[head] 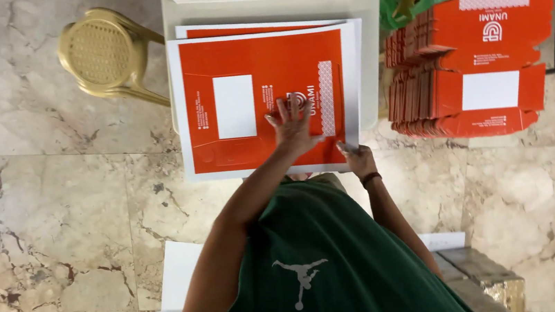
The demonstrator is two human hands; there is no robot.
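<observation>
We press our left hand, fingers spread flat, on the orange printed cardboard sheet with white border (long axis crosswise); our right hand pinches its near right corner, nearer the edge.

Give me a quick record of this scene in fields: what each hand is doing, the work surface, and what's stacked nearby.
left hand: flat, palm down on the top orange printed sheet
right hand: at the sheet's near right corner, grip unclear
surface: pale table bearing a stack of such sheets
right of table: pile of punched-out orange box blanks
left of table: tan plastic stool
floor: marble tiles
</observation>
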